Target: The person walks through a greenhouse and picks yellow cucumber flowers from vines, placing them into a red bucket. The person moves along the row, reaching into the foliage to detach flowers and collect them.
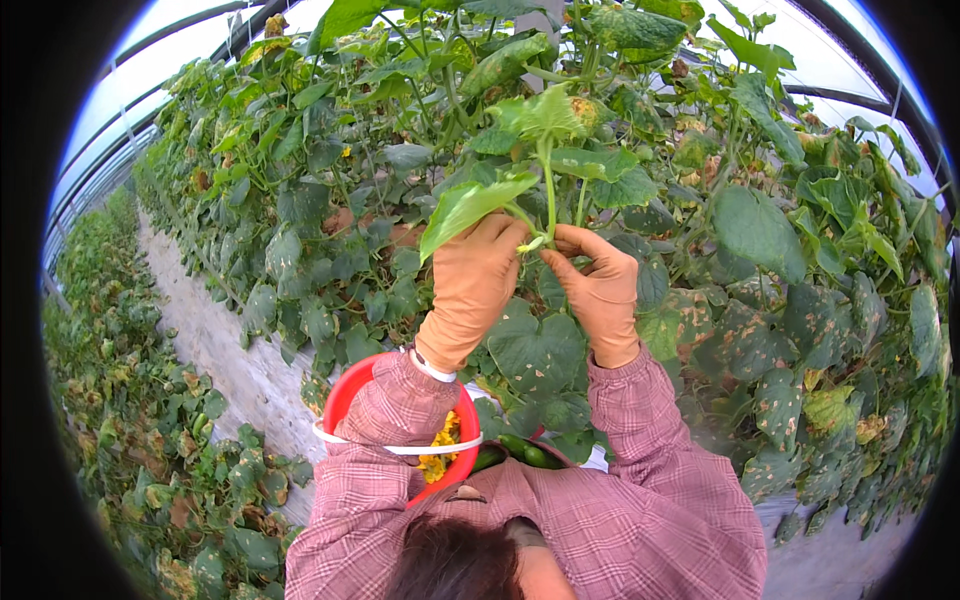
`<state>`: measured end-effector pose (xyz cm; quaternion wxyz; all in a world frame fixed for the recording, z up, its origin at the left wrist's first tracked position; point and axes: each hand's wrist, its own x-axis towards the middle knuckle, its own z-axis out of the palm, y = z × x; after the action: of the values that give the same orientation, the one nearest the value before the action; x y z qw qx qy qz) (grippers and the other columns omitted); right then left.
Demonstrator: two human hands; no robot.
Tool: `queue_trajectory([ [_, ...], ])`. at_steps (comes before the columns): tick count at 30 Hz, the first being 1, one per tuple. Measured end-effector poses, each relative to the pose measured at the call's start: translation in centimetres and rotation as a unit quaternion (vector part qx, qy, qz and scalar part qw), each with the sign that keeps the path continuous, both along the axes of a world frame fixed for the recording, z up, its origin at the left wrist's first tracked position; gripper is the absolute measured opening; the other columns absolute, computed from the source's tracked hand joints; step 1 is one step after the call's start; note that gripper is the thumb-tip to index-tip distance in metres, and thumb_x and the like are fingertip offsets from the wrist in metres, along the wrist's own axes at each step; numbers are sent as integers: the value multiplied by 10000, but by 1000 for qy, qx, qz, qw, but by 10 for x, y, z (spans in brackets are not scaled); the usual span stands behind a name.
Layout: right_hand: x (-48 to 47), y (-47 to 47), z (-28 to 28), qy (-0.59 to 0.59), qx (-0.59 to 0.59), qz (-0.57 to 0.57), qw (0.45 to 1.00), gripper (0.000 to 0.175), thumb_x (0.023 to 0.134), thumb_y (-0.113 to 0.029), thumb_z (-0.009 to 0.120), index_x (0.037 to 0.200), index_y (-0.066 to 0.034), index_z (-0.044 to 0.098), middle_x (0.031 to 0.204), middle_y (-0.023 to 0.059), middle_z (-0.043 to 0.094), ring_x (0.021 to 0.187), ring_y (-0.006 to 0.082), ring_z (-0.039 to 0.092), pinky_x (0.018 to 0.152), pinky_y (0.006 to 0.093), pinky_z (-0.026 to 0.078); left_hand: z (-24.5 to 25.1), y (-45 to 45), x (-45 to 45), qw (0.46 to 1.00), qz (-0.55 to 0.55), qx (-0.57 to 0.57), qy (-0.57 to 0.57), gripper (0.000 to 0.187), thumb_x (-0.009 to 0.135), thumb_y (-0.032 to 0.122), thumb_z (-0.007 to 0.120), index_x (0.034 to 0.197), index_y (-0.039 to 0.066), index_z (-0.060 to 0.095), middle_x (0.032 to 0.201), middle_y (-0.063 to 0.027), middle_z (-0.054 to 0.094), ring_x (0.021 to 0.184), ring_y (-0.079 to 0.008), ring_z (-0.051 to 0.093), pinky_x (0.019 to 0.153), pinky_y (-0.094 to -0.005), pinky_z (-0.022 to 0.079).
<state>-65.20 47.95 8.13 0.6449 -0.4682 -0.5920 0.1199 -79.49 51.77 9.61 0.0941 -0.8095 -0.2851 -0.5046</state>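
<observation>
Both hands wear orange gloves and meet at a cucumber shoot (550,195) in front of the vines. My left hand (476,281) grips it from the left, fingertips partly hidden by a broad young leaf (474,208). From the other side, my right hand (600,281) pinches the stem between thumb and forefinger. A small pale yellow-green bud (533,245) sticks out between the hands. Over my left forearm passes the white handle (431,450) of a red bucket (469,421), which holds yellow blossoms (435,459). Several green cucumbers (534,454) lie close to my chest, partly covered.
Dense cucumber vines (322,202) rise ahead, many leaves spotted or browned (750,337). A pale post (538,30) stands among them. To the left, a light-coloured path (225,330) separates this row from another plant row (105,352). Dark greenhouse hoops (870,45) arch overhead.
</observation>
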Motion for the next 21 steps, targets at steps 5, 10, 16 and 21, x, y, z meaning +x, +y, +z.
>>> queue_trajectory([
  [5,2,-5,0,-173,22,-143,974,229,666,-131,716,886,-137,653,720,93,617,646,268,602,561,337,473,-22,25,4,864,-236,-291,-335,48,805,64,553,833,61,592,723,-47,588,676,-212,579,628,-315,455],
  [10,-2,-2,-2,-229,27,-209,950,225,668,-131,703,884,-159,643,713,70,617,645,259,590,537,349,460,-33,18,-4,689,-327,-554,-334,284,901,319,496,946,45,555,750,-17,551,587,-112,522,502,-232,400],
  [16,-18,12,-13,-249,39,-201,946,219,682,-96,676,891,-150,636,722,39,629,688,224,606,570,321,479,-37,27,-10,582,-388,-657,-280,399,876,444,494,887,48,538,695,-25,542,497,-114,472,404,-231,329],
  [21,-29,17,-15,-251,39,-194,948,229,680,-65,676,899,-121,640,729,43,631,684,227,606,576,310,481,-40,35,-16,580,-390,-671,-247,266,890,289,502,841,35,567,692,-28,561,498,-113,494,418,-209,355],
])
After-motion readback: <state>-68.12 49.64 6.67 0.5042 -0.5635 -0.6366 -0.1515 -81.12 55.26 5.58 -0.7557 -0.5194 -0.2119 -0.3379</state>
